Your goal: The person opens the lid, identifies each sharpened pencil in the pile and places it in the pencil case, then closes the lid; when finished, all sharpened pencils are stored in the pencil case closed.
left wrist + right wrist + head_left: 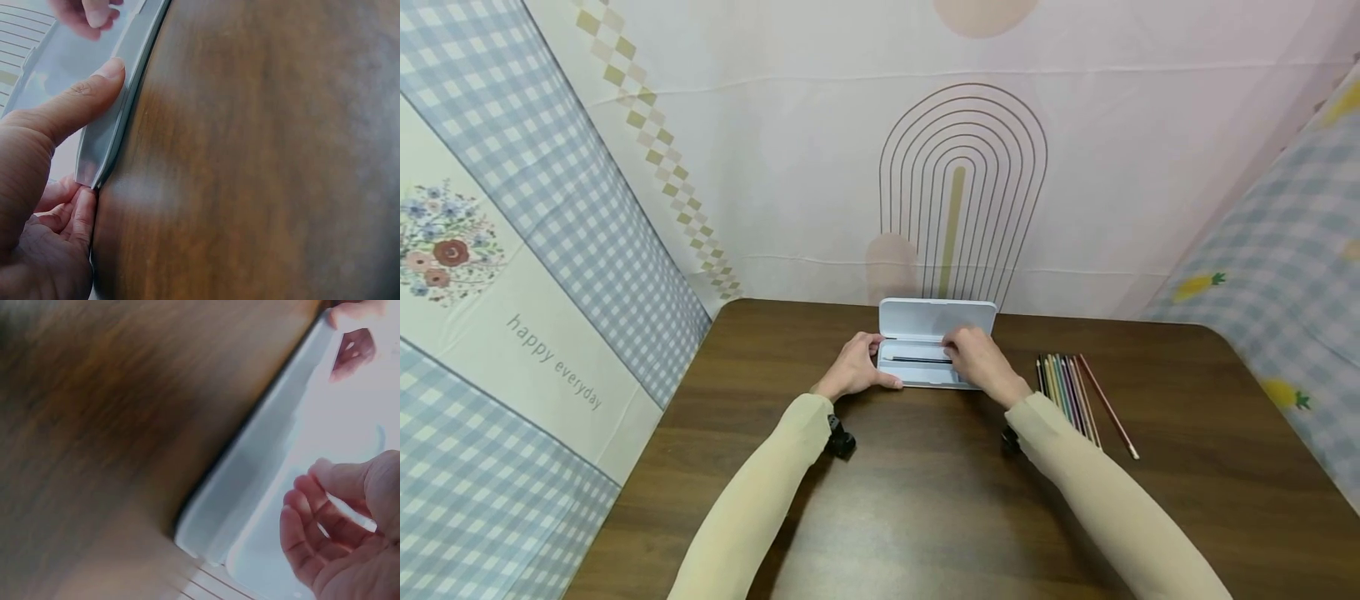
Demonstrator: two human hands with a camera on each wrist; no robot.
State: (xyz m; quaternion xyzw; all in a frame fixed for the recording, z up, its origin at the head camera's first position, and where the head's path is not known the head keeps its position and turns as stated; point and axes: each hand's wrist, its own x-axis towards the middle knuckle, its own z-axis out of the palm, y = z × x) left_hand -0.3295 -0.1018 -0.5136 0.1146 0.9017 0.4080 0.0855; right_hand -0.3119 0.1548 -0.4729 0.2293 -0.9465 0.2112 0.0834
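Observation:
A light-coloured tin pencil case [925, 377] stands with its lid [937, 318] raised at the back. Inside it lies a dark pencil [921, 360], pointing left. My left hand [854, 367] grips the case's left end, its thumb [94, 94] over the front rim and its fingers curled against the side. Over the right part of the case is my right hand [976, 357], near the pencil's right end. In the right wrist view the right fingers [306, 519] are loosely bent, with nothing visible between them.
A row of coloured pencils [1067, 387] lies on the brown table [917, 500], right of the case. One reddish pencil [1108, 407] slants away beside them. A patterned cloth [805, 183] hangs behind the table's back edge.

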